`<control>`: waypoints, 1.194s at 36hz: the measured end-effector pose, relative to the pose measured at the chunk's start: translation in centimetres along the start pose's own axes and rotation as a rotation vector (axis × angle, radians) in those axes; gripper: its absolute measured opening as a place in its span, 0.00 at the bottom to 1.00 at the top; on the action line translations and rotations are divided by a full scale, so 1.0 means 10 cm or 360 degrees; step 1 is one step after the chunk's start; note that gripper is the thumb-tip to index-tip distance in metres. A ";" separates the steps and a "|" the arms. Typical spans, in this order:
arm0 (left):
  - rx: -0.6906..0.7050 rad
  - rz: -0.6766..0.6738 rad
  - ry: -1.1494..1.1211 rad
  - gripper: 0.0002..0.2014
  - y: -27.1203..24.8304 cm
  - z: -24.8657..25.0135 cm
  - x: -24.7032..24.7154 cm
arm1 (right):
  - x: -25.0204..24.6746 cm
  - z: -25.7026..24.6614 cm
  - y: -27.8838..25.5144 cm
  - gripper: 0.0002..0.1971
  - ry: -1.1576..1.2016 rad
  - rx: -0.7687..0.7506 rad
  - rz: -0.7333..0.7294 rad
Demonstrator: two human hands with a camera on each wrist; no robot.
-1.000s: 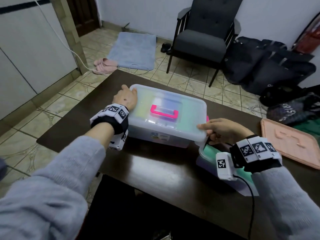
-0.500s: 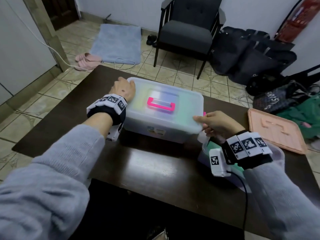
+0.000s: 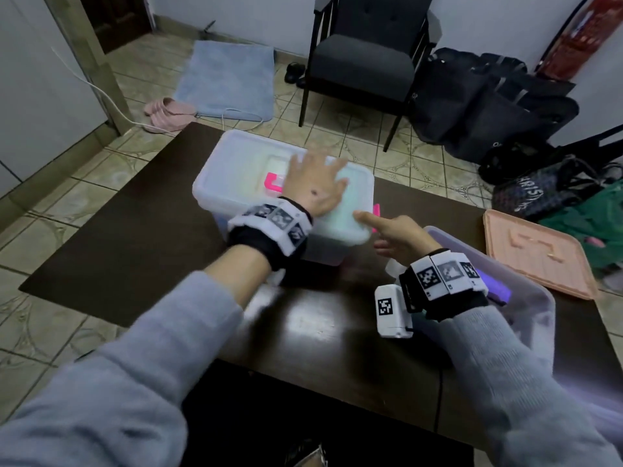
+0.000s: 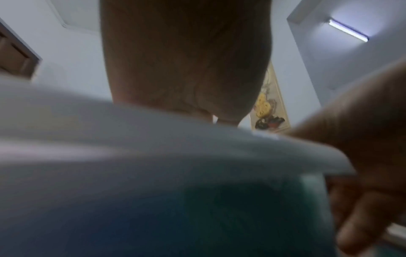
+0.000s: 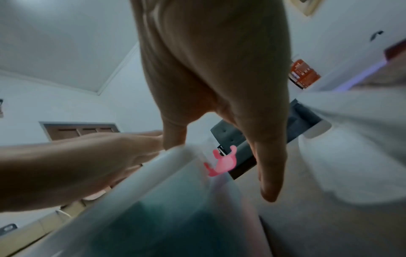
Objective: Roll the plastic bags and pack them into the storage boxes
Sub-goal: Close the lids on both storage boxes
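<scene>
Now my left hand (image 3: 315, 185) has slid from the far left corner of the clear plastic storage box with the pink handle (image 3: 236, 170) onto the middle of its lid, fingers spread flat and pressing. Under my right hand (image 3: 401, 232), whose loose fingers touch the near right corner and hold nothing, sits a second clear open box (image 3: 536, 294). I think this box is packed and getting shut. I see green through its wall, maybe rolled bags.
</scene>
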State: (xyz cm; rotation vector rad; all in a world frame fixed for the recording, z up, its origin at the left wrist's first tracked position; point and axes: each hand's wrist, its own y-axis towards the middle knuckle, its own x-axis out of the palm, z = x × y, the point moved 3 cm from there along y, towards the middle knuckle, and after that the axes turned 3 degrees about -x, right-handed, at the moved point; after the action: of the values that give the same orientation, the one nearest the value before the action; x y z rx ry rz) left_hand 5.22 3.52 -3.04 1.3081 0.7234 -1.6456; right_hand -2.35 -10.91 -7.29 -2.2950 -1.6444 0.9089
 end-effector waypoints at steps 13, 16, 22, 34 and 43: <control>0.0090 -0.0286 0.0210 0.24 0.07 0.24 0.39 | 0.09 -0.02 -0.06 0.23 0.0218 -0.0294 0.0349; 0.0083 -0.0290 0.0185 0.24 0.07 0.24 0.39 | 0.10 -0.08 -0.15 0.27 0.0111 -0.0390 0.0464; 0.0032 -0.0318 0.0030 0.24 0.06 0.24 0.38 | 0.16 -0.09 -0.24 0.22 -0.0033 -0.0592 0.0445; 0.0053 -0.0321 0.0023 0.24 0.05 0.24 0.39 | 0.19 -0.15 -0.29 0.28 -0.0506 -0.0624 0.0232; -0.0130 -0.0147 -0.0928 0.24 0.02 0.13 0.15 | 0.28 -0.28 -0.29 0.29 -0.0647 -0.0651 0.0202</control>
State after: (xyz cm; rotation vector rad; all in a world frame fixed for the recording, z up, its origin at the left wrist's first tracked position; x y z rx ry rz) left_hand 4.77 1.88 -4.06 0.6838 0.4892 -1.9221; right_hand -2.46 -6.70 -4.73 -2.6377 -2.0246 1.2335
